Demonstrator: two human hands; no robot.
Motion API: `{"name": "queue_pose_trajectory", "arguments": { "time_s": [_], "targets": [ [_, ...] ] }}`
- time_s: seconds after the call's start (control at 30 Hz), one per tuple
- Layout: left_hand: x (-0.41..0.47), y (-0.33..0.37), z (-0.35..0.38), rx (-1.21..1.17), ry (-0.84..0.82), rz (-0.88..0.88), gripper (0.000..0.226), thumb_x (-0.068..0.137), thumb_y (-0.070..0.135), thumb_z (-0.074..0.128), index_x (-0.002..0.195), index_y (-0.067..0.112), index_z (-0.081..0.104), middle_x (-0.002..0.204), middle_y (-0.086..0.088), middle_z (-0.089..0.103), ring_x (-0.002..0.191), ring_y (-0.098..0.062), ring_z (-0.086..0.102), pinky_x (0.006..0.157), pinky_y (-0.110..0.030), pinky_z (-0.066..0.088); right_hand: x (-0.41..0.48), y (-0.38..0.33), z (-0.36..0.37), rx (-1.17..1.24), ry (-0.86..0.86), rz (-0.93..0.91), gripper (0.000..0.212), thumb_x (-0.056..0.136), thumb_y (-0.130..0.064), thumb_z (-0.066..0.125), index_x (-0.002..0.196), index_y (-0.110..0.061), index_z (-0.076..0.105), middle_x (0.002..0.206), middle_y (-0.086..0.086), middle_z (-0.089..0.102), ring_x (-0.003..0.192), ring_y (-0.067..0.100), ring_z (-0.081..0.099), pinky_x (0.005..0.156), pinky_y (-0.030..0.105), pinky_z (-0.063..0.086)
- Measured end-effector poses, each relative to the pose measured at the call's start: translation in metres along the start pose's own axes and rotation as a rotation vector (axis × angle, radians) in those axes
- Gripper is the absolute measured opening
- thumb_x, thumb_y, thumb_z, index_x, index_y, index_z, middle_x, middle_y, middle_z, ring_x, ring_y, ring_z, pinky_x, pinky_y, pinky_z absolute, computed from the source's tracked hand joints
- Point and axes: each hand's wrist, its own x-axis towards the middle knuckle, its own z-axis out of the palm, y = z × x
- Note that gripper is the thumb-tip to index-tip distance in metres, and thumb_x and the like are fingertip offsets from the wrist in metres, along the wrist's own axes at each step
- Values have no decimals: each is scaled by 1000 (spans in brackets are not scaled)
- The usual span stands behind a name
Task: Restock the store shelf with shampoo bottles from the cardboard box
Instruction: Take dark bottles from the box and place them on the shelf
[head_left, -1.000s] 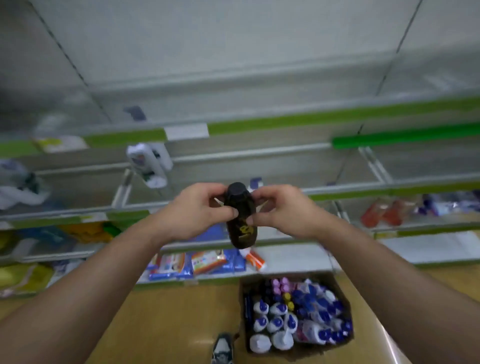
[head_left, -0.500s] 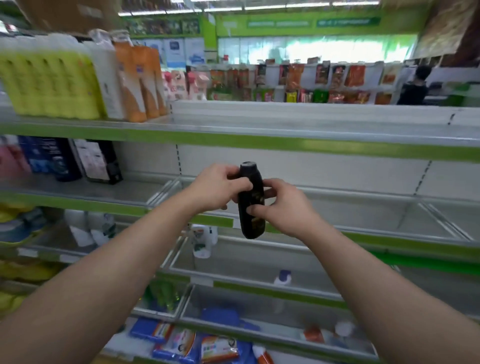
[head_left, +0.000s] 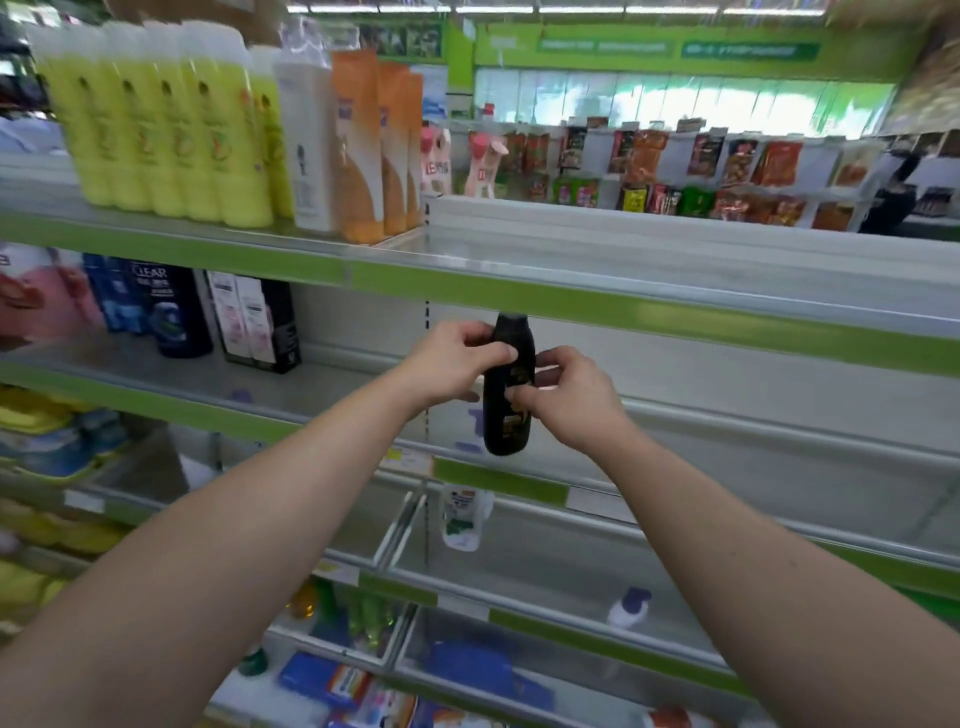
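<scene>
On the top shelf (head_left: 649, 249), at the far left, stands a row of yellow bottles (head_left: 156, 130). Beside them are a white bottle (head_left: 309, 150) and some orange bottles (head_left: 363, 150). One level down, on the second shelf (head_left: 753, 431), are pink packs (head_left: 41, 296), dark blue bottles (head_left: 161, 306) and black-and-white boxes (head_left: 254, 322), all upright at its left end.

Both bare forearms reach up from the lower corners toward the middle. The left hand (head_left: 452, 364) grips the black bottle (head_left: 509, 389) near its top, thumb across the front and fingers curled behind. The bottle is upright with its cap up, held in the air before the bare stretch of the second shelf. Its cap sits just under the green edge of the top shelf. The right hand (head_left: 566, 400) pinches the bottle's middle from the other side, fingertips pressed to the label.

Below the bottle, a white container (head_left: 460, 514) with a green label sits on the third level. Lower and to the right lies a small white bottle with a purple cap (head_left: 628, 608), tilted. Behind the top shelf on the right, rows of snack packets (head_left: 727, 176) hang on a far rack, blurred.
</scene>
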Motion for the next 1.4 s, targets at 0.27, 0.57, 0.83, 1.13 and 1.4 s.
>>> {"name": "queue_pose_trajectory", "arguments": {
  "time_s": [0.27,0.57,0.83,1.13,1.4],
  "targets": [
    [89,-55,-36,103,236,-99,26,76,46,76,77,20,74,85,0,75,80,-16,71,76,-31,59,69,-32,102,-102,120,46,64,66,-54,79,110,-23,45,107,5,64,93,27,66,80,43,56],
    [141,-99,-100,263,-121,-100,37,100,46,48,124,24,66,126,-2,65,111,-18,62,94,-22,41,146,-19,131,84,-17,157,48,76,-19,84,118,-19,61,105,1,73,90,22,70,62,28,51],
    [197,-146,-108,216,-151,-181,55,83,62,61,123,24,68,126,10,61,111,-5,54,85,-15,37,180,-14,161,-60,115,127,23,80,-31,78,71,-30,57,85,-2,74,84,24,73,80,46,59],
    [216,-168,-86,34,-127,-76,53,76,47,71,119,16,68,116,1,64,112,-17,61,96,-28,50,200,-4,164,-244,172,186,34,90,-39,66,91,-6,74,90,12,75,91,28,69,86,42,54],
    [220,-184,-80,41,79,106,47,76,33,78,116,10,69,124,-5,67,111,-8,56,99,-17,38,206,-3,175,-214,218,159,29,88,-38,68,90,-10,75,89,7,75,88,26,70,83,44,56]
  ]
}}
